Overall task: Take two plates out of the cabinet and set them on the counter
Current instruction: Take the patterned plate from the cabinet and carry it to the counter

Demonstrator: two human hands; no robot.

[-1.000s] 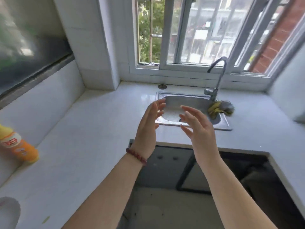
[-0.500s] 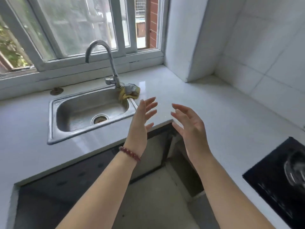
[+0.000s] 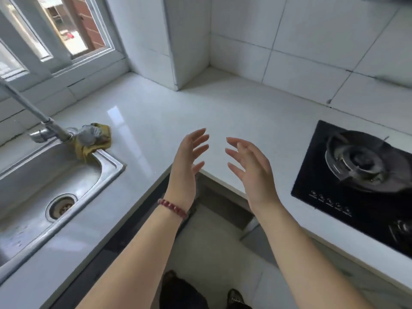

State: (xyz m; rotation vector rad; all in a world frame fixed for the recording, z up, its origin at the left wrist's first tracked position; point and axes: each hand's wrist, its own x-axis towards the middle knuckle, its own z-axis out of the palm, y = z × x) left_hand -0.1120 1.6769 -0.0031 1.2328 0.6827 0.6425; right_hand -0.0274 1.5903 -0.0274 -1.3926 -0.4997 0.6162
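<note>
Your left hand (image 3: 186,162) and right hand (image 3: 252,168) are raised side by side over the inner corner of the white counter (image 3: 156,112), palms turned toward each other, fingers spread wide and loosely curled, with nothing in either one. A gap stays between the two sets of fingertips; they do not touch. A red bead bracelet (image 3: 172,208) sits on your left wrist. Beyond your fingertips the counter runs bare and glossy up to the tiled wall (image 3: 278,41) and the square tiled column (image 3: 178,41) in the corner, so that is the widest free stretch. Below your palms the counter's front edge makes a right-angle corner, with the dark cabinet front (image 3: 223,204) under it and pale floor (image 3: 211,246) beneath your forearms. Off the back of your left hand, the steel sink (image 3: 44,175) lies near the counter edge, with its faucet (image 3: 33,112) slanting above it and a yellow rag (image 3: 95,141) draped over the sink's rim. Off the back of your right hand, well apart from it, the black stove (image 3: 356,175) is set into the counter. No plates appear anywhere in view, and no cabinet interior is showing.
</note>
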